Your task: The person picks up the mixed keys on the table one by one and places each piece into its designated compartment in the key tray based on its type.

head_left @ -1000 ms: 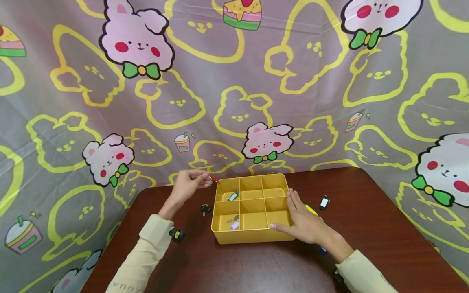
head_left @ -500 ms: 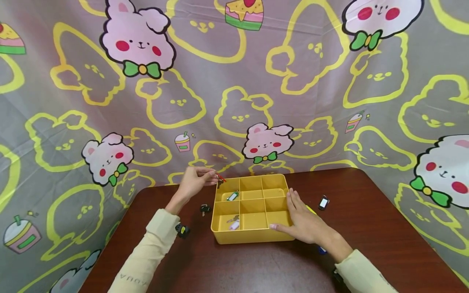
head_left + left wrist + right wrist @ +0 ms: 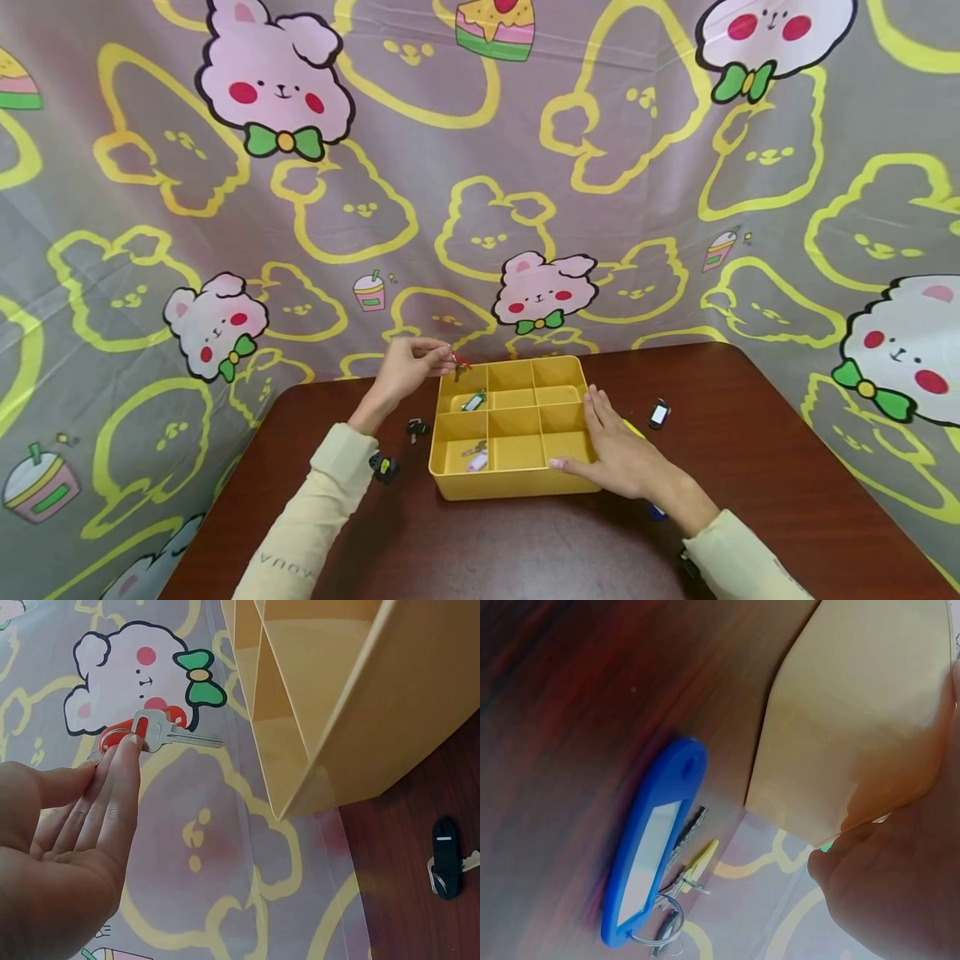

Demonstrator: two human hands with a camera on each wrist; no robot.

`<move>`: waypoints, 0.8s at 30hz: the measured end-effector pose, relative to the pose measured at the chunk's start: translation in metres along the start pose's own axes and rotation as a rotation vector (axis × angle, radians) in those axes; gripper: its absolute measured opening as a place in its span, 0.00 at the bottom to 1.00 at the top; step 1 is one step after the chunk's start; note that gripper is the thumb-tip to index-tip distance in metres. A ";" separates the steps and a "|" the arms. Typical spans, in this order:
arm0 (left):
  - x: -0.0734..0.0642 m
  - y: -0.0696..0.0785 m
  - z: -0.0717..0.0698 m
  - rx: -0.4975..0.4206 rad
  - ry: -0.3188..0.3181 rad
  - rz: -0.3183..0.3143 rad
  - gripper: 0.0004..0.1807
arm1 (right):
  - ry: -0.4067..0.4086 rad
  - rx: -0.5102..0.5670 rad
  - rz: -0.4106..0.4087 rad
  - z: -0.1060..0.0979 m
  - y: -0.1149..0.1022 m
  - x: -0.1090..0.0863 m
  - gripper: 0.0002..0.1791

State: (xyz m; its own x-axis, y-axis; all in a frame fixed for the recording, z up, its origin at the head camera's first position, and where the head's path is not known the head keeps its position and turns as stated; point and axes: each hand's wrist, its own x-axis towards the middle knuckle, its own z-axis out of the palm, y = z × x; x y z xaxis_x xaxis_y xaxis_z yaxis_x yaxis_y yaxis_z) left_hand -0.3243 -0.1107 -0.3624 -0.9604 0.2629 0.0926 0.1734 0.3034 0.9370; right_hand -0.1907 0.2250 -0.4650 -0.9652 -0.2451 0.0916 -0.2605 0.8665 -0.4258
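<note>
Left hand pinches red-tagged key between thumb and fingers near far left corner of box; not yet in. Right hand, fingers straight, rests on right side. Already inside left compartments: green-tagged key, lilac-tagged key. Still on table: black-tagged key, blue-tagged key, others right.

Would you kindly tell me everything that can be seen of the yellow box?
The yellow box is open-topped and smooth, plastic by its look, with rounded corners and thin dividers forming six compartments in two rows of three. It sits upright on the dark reddish-brown table. A green tag with a white label lies in the back left compartment; a pale purple tag and a key lie in the front left one. The right hand rests against its right side.
</note>
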 end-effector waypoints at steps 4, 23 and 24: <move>0.002 0.000 0.001 0.007 -0.013 -0.001 0.16 | -0.001 0.002 -0.002 0.000 -0.001 0.000 0.71; 0.016 0.015 0.016 -0.033 -0.088 0.006 0.16 | -0.010 0.010 0.008 0.000 0.000 0.001 0.72; 0.017 0.015 0.017 -0.037 -0.091 0.005 0.16 | -0.009 0.009 0.008 0.000 0.001 0.001 0.72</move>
State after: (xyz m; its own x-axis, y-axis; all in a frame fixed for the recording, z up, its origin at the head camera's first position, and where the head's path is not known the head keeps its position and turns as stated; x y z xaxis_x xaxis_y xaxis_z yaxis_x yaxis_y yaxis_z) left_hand -0.3345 -0.0862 -0.3519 -0.9356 0.3466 0.0676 0.1681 0.2686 0.9485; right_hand -0.1915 0.2255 -0.4650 -0.9670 -0.2420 0.0800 -0.2523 0.8647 -0.4343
